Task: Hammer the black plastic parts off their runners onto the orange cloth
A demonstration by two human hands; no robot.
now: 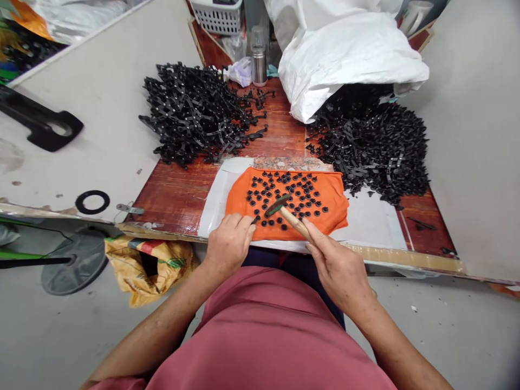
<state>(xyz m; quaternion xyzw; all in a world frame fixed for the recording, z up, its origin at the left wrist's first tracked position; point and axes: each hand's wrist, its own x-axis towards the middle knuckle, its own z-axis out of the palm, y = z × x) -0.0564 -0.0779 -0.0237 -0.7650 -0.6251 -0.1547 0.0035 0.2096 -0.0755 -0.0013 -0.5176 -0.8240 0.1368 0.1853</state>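
Note:
On the orange cloth (239, 200) lie several small round black plastic pieces (298, 193), spread in loose rows. My right hand (339, 268) is closed around the wooden handle of a hammer (296, 222), whose dark, greenish head hangs over the middle of the cloth. At the cloth's front left edge, my left hand (228, 244) is closed in a pinch. A small dark tip shows by its fingers, and what they hold is too small to make out. Under the cloth is a white sheet (213, 197).
Heaps of black plastic parts stand at back left (190, 114) and right (377, 146). A white sack (349, 54) overhangs the right heap. A steel flask (259, 62) stands behind. A black ring (92, 202) lies left; a yellow bag (150, 265) is below the table edge.

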